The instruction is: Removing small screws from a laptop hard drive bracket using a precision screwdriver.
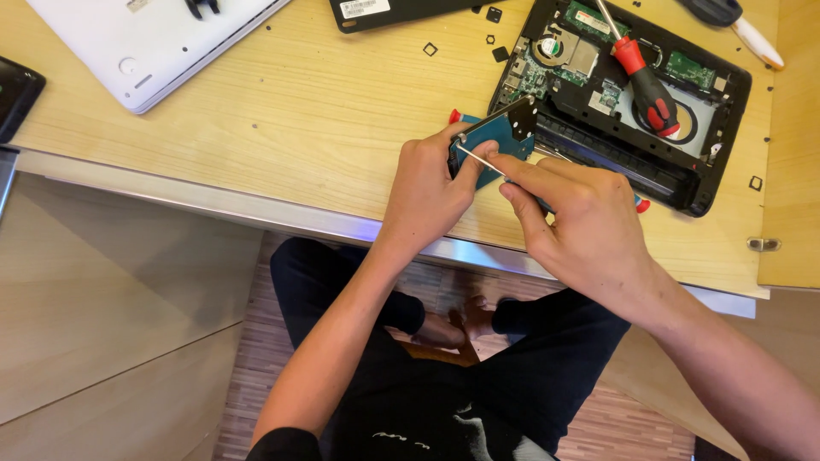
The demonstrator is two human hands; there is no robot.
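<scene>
Our left hand (427, 183) was closed around a small blue drive (500, 141) in its metal bracket, holding it up just above the tabletop (325, 111) edge. Our right hand (581, 222) was closed on a thin screwdriver (480, 159), its tip set against the near edge of the drive by the left thumb.

We judged the main risk to be a slip: the shaft lay close to the left thumb, and a push off the screw head could have jabbed it or scored the drive's board. A freed screw could have dropped over the tabletop edge onto the floor. Beyond the right hand, the opened laptop (717, 137) had a red-handled screwdriver (645, 81) lying on its bare boards, which a nudge could have scraped.
</scene>
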